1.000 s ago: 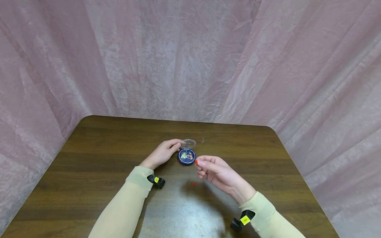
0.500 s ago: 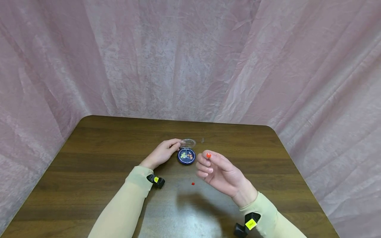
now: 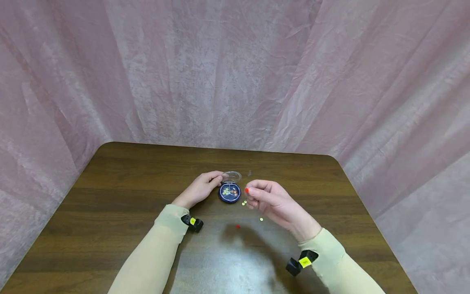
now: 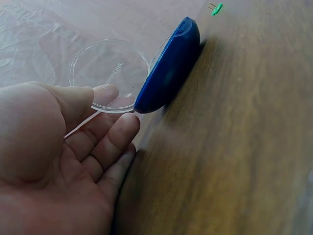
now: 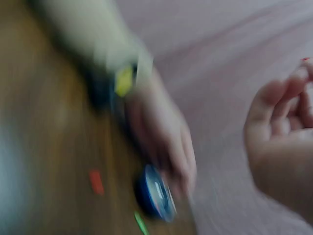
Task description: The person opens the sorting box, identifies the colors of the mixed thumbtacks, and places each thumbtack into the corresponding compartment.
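A round blue pill case [image 3: 229, 193] stands on the table with its clear lid [image 4: 105, 73] raised. Small green and orange pieces lie in its divided compartments. My left hand [image 3: 200, 190] pinches the lid's edge between thumb and fingers, left of the case. My right hand [image 3: 269, 200] is just right of the case, raised over the table, with a small red piece [image 3: 247, 190] pinched at thumb and fingertip. In the right wrist view only a sliver of that piece shows. Under and beside the right hand lie small green pieces [image 3: 261, 219]; thin metal pins stick out at one [image 4: 217, 9].
Another small red piece [image 3: 238, 226] lies on the brown wooden table [image 3: 139, 175], nearer me than the case. A faint see-through speck [image 3: 250, 173] is right of the lid. Pink curtains [image 3: 235, 81] hang around the table. The right wrist view is blurred.
My right hand rose and turned palm up with the red piece, then turned back and now points toward the case. Green pieces now show near it. The left hand has stayed still.
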{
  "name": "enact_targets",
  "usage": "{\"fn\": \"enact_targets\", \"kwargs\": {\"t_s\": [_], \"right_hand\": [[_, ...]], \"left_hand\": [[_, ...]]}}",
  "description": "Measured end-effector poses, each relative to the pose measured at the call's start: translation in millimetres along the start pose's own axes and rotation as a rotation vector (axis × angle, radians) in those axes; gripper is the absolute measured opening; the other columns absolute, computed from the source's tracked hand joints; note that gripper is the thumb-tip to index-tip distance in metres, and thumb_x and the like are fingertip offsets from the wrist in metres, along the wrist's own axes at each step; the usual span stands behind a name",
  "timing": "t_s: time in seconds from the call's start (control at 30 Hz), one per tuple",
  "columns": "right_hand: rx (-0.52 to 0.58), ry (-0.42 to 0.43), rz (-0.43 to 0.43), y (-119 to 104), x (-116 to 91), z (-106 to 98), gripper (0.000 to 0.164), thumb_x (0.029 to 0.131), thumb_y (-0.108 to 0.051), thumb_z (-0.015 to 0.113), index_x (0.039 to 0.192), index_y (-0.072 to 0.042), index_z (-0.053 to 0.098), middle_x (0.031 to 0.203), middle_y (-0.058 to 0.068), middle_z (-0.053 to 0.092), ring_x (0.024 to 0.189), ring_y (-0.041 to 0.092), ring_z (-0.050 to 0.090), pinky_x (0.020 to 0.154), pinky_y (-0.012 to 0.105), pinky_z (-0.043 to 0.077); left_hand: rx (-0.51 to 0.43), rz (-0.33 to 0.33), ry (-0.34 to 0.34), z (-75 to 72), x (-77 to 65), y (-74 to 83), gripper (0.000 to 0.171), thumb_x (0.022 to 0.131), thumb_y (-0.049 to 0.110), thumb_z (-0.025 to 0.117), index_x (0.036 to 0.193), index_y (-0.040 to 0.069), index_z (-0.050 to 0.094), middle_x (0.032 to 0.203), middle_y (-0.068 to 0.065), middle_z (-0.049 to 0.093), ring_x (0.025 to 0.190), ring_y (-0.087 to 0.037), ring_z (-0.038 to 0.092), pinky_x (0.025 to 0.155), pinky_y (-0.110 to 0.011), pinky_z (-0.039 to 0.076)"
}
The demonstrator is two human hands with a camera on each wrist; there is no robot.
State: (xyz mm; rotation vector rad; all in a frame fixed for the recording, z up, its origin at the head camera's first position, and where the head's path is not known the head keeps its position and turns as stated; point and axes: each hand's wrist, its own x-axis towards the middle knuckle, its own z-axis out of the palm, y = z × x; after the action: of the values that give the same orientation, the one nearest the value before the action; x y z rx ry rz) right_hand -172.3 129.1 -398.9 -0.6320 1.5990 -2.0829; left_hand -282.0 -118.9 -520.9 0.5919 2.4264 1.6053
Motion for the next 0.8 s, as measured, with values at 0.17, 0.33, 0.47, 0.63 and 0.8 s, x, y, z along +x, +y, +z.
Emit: {"fn": "enact_targets", "kwargs": {"t_s": [0.17, 0.33, 0.47, 0.63, 0.8], "right_hand": [[-0.706, 0.243, 0.106, 18.3, 20.5, -22.3, 0.017, 0.093, -0.032, 0.070, 0.099, -0.016, 0.074, 0.083, -0.004, 0.065, 0.074, 0.014, 0.056, 0.067, 0.029, 0.048], [-1.207, 0.296, 0.061, 36.2, 42.6, -32.4, 0.008, 0.092, -0.032, 0.069, 0.089, -0.025, 0.073, 0.079, -0.013, 0.062, 0.071, 0.009, 0.056, 0.065, 0.028, 0.046], [-1.433, 0.295, 0.025, 47.0, 56.8, -34.4, 0.007, 0.091, -0.027, 0.069, 0.084, -0.027, 0.072, 0.077, -0.014, 0.057, 0.068, 0.007, 0.053, 0.062, 0.028, 0.043], [-1.576, 0.276, 0.022, 57.0, 67.1, -35.2, 0.008, 0.088, -0.023, 0.066, 0.084, -0.026, 0.072, 0.078, -0.014, 0.057, 0.068, 0.006, 0.052, 0.060, 0.028, 0.044], [-1.651, 0.251, 0.023, 63.1, 71.7, -35.3, 0.008, 0.086, -0.020, 0.066, 0.083, -0.025, 0.072, 0.079, -0.013, 0.058, 0.068, 0.007, 0.053, 0.059, 0.030, 0.045]], "left_hand": [[0.016, -0.002, -0.002, -0.7, -0.3, -0.4, 0.030, 0.106, 0.033, 0.049, 0.129, 0.026, 0.066, 0.125, 0.013, 0.064, 0.118, -0.007, 0.057, 0.101, -0.031, 0.043], [0.007, 0.015, -0.007, -1.2, -0.3, -0.1, 0.031, 0.106, 0.032, 0.048, 0.130, 0.025, 0.066, 0.126, 0.012, 0.064, 0.119, -0.008, 0.057, 0.101, -0.032, 0.043], [0.001, 0.017, -0.006, -1.5, -0.3, -0.3, 0.032, 0.106, 0.032, 0.048, 0.131, 0.023, 0.066, 0.127, 0.011, 0.064, 0.119, -0.008, 0.057, 0.100, -0.031, 0.044], [-0.020, 0.020, -0.012, -0.7, 0.0, -0.8, 0.031, 0.106, 0.029, 0.048, 0.132, 0.021, 0.065, 0.127, 0.010, 0.064, 0.118, -0.009, 0.058, 0.098, -0.029, 0.046], [-0.021, 0.023, -0.007, -0.3, -0.4, 0.0, 0.031, 0.107, 0.029, 0.048, 0.131, 0.022, 0.066, 0.127, 0.008, 0.064, 0.117, -0.012, 0.059, 0.098, -0.031, 0.046]]}}
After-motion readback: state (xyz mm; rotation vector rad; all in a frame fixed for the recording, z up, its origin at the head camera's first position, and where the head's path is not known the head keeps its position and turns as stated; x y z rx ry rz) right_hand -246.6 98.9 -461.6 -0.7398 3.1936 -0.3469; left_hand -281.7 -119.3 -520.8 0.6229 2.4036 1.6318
